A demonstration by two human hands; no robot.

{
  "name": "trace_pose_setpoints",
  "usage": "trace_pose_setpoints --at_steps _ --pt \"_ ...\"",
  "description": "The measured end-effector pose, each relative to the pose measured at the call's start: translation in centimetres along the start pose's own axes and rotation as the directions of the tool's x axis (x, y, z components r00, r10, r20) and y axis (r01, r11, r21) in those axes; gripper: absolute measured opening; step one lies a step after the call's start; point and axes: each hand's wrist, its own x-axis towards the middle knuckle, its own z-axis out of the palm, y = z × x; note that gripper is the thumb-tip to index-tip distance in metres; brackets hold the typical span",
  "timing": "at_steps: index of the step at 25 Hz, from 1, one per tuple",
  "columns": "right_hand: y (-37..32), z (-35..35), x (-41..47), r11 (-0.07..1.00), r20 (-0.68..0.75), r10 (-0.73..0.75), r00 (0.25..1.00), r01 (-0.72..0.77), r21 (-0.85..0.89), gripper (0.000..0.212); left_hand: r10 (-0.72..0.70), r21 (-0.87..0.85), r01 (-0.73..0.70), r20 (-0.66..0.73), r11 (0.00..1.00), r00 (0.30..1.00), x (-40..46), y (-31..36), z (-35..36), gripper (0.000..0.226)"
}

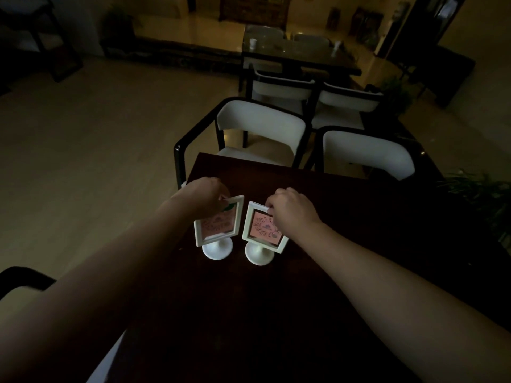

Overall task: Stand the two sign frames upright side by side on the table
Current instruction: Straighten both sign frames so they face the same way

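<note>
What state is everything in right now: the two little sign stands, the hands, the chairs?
Left sign frame: upright on its round base, held at the top.
Right sign frame: upright on its base, beside the left one, turned slightly, held at the top.
Left hand: gripping the left frame's top edge.
Right hand: pinching the right frame's top edge.
Dark table: bearing both frames.
White chairs: unoccupied.

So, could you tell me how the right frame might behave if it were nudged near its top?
The right frame is probably top-heavy: a wide panel on a thin stem over a small round base, so it may tip. It looks stiff and likely light. The right hand holds its top edge.
</note>
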Motion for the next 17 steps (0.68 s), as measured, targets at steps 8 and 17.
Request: trace_pose_setpoints --at_steps 8,17 --pt "0.0 0.0 0.0 0.999 -0.03 -0.046 0.998 0.046 0.009 0.018 -0.015 -0.042 0.015 0.009 0.999 1.0 0.2 -0.8 0.2 0.026" --pt "-0.5 -0.2 -0.2 0.998 0.008 -0.051 0.999 0.051 0.034 0.022 0.023 -0.011 -0.023 0.02 1.0 1.0 -0.1 -1.7 0.2 0.024"
